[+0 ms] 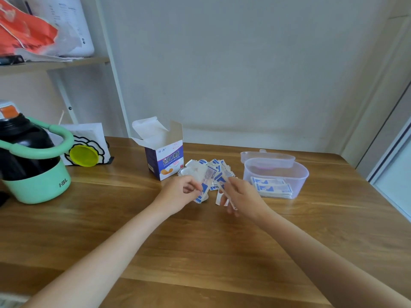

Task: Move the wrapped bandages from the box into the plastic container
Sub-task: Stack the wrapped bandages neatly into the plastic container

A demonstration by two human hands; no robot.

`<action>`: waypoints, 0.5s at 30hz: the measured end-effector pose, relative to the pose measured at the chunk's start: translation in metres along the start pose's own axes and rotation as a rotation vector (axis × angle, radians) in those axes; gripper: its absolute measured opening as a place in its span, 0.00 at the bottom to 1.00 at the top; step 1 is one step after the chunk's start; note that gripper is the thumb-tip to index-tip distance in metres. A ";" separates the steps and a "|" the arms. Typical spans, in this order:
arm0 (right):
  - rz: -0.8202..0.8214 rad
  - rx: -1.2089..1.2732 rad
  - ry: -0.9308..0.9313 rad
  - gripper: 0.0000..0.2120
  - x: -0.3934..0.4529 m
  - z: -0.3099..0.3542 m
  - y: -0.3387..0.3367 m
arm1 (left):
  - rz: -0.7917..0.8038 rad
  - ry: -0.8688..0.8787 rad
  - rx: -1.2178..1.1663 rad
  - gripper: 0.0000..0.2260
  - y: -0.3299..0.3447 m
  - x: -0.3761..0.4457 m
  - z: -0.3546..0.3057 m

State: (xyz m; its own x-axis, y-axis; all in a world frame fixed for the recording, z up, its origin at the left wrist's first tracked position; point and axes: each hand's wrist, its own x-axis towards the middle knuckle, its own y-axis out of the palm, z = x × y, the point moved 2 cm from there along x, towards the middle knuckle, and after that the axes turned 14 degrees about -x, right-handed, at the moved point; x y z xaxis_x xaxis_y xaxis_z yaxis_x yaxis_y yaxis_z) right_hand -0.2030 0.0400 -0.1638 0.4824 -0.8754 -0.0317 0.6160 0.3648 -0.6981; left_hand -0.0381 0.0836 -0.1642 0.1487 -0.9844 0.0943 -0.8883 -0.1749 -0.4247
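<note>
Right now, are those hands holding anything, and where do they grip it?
Both hold wrapped bandages. The left hand pinches a few near their lower ends; the right hand pinches some too, grip spot unclear.

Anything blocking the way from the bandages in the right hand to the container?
Nothing visible. The right hand holds bandages just left of the container, which is open, its lid lying behind it. Only bare table lies between them. A few bandages already lie inside, leaving room.
</note>
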 end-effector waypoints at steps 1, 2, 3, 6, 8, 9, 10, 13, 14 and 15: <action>-0.034 -0.050 -0.036 0.13 0.000 0.002 -0.001 | -0.022 -0.010 -0.002 0.04 -0.002 0.001 0.000; -0.080 -0.119 -0.077 0.13 0.001 0.003 -0.003 | -0.041 -0.020 0.006 0.04 -0.004 0.002 0.000; -0.131 -0.193 -0.114 0.12 0.002 0.004 -0.005 | -0.053 -0.032 0.027 0.05 -0.006 0.002 0.000; -0.289 -0.335 -0.261 0.08 0.002 0.008 -0.010 | -0.047 -0.019 0.146 0.06 -0.011 0.001 -0.001; -0.284 -0.496 -0.417 0.05 0.002 0.010 -0.007 | 0.038 0.053 0.277 0.06 -0.008 -0.002 -0.006; -0.232 -0.580 -0.466 0.05 0.002 0.011 -0.004 | 0.083 0.102 0.330 0.06 -0.003 -0.003 -0.009; -0.163 -0.632 -0.478 0.06 0.002 0.012 0.000 | 0.114 0.147 0.368 0.07 0.002 -0.004 -0.011; -0.054 -0.700 -0.429 0.09 0.003 0.012 0.003 | 0.117 0.212 0.436 0.10 0.008 -0.003 -0.014; -0.065 -0.744 -0.416 0.09 0.002 0.011 0.002 | 0.102 0.233 0.470 0.12 0.006 -0.001 -0.012; -0.082 -0.779 -0.412 0.09 0.001 0.008 0.000 | 0.099 0.248 0.526 0.15 0.003 0.002 -0.009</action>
State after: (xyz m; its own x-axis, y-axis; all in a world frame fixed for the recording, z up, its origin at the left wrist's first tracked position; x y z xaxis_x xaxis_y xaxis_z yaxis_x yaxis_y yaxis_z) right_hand -0.1968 0.0417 -0.1581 0.7340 -0.6504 0.1954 0.1322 -0.1454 -0.9805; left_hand -0.0439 0.0810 -0.1575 -0.0868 -0.9734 0.2122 -0.5486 -0.1311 -0.8257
